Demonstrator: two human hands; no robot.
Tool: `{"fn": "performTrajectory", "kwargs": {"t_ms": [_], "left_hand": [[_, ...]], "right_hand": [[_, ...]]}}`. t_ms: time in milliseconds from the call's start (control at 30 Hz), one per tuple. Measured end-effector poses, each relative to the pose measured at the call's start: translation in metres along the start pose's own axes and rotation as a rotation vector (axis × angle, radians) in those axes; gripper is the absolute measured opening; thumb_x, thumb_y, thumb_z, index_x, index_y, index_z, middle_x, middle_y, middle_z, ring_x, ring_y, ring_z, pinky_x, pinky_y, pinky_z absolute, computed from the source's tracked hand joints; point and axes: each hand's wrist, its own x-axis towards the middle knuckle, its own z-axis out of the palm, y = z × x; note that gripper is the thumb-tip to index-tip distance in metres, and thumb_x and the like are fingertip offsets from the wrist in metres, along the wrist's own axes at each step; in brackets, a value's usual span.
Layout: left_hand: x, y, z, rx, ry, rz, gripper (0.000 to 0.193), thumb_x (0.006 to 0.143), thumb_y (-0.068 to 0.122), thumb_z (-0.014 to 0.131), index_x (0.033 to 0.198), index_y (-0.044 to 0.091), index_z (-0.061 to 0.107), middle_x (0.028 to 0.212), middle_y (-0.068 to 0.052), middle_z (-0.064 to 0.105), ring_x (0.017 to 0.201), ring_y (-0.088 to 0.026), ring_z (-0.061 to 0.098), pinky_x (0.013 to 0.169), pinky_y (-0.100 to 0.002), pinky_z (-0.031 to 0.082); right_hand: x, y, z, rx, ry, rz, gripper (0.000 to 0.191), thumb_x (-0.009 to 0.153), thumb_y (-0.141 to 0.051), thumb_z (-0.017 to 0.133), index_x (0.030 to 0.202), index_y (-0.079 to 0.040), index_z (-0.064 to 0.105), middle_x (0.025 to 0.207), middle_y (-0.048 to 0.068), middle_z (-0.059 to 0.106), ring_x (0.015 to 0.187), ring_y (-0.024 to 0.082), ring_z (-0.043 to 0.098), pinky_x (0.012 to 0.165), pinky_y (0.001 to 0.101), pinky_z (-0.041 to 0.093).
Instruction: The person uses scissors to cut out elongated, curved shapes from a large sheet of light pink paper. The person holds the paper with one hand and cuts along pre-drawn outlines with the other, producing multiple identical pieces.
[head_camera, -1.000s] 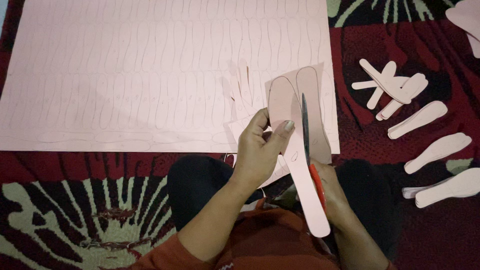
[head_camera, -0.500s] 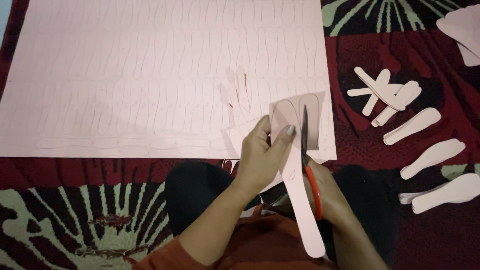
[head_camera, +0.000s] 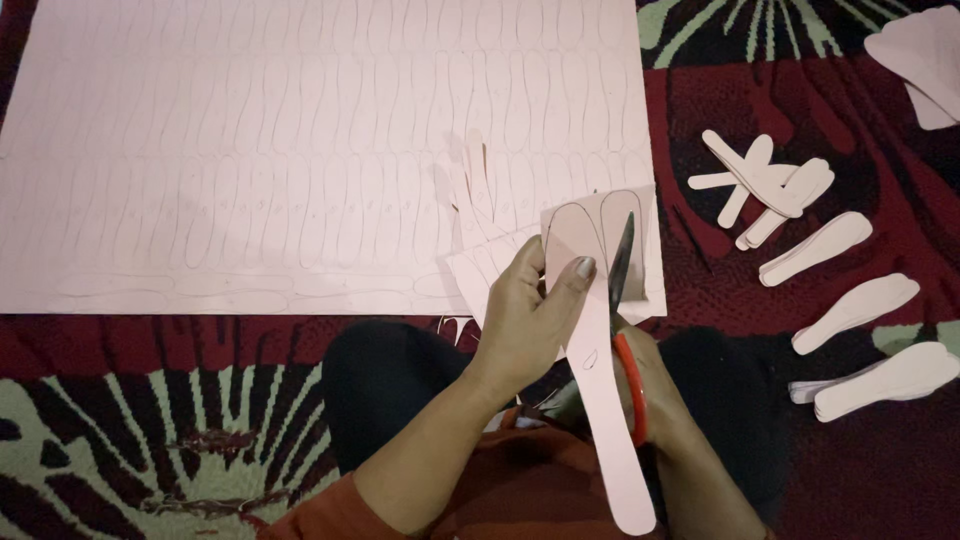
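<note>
My left hand (head_camera: 527, 320) grips a small pink paper piece (head_camera: 585, 235) with long rounded outlines drawn on it, thumb on top. My right hand (head_camera: 655, 395), mostly hidden beneath the paper, holds red-handled scissors (head_camera: 622, 300) whose dark blades point away from me and cut along an outline. A long, partly cut pink strip (head_camera: 610, 440) hangs down from the piece toward my lap. Just behind lies the large pink sheet (head_camera: 300, 150) covered with rows of the same traced shapes.
Several cut-out pink paddle shapes (head_camera: 840, 300) lie in small stacks on the red, black and green patterned carpet (head_camera: 150, 420) to the right. More pink pieces (head_camera: 925, 60) sit at the top right corner. My dark-clothed knees are below the hands.
The held piece and scissors have shifted slightly lower in view, and the blades have advanced a little further along the outline. The cut strip hangs longer.
</note>
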Motion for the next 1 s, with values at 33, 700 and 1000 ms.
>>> {"fn": "performTrajectory", "kwargs": {"t_ms": [33, 700, 1000], "left_hand": [[0.000, 0.000, -0.001, 0.034, 0.004, -0.003, 0.026, 0.102, 0.026, 0.060, 0.115, 0.003, 0.063, 0.091, -0.002, 0.070, 0.074, -0.004, 0.061, 0.063, -0.022, 0.053], [0.002, -0.004, -0.013, 0.134, -0.011, 0.012, 0.026, 0.103, 0.025, 0.061, 0.112, 0.000, 0.064, 0.091, -0.006, 0.070, 0.078, -0.007, 0.063, 0.067, -0.025, 0.055], [0.006, 0.002, -0.016, 0.119, 0.016, -0.067, 0.031, 0.104, 0.029, 0.060, 0.112, 0.000, 0.067, 0.090, -0.005, 0.070, 0.075, -0.005, 0.063, 0.064, -0.024, 0.055]], "right_hand": [[0.000, -0.001, 0.001, -0.005, -0.001, -0.001, 0.036, 0.096, -0.029, 0.054, 0.115, 0.000, 0.066, 0.090, 0.017, 0.071, 0.073, 0.022, 0.066, 0.061, 0.0387, 0.054], [-0.007, 0.010, -0.007, -0.139, -0.027, -0.225, 0.034, 0.095, -0.030, 0.058, 0.084, 0.001, 0.066, 0.066, 0.007, 0.066, 0.059, 0.013, 0.060, 0.051, 0.0321, 0.049], [-0.003, 0.013, -0.007, -0.079, -0.039, -0.197, 0.023, 0.095, -0.022, 0.058, 0.092, -0.002, 0.068, 0.068, 0.005, 0.064, 0.059, 0.012, 0.058, 0.052, 0.0307, 0.048]]}}
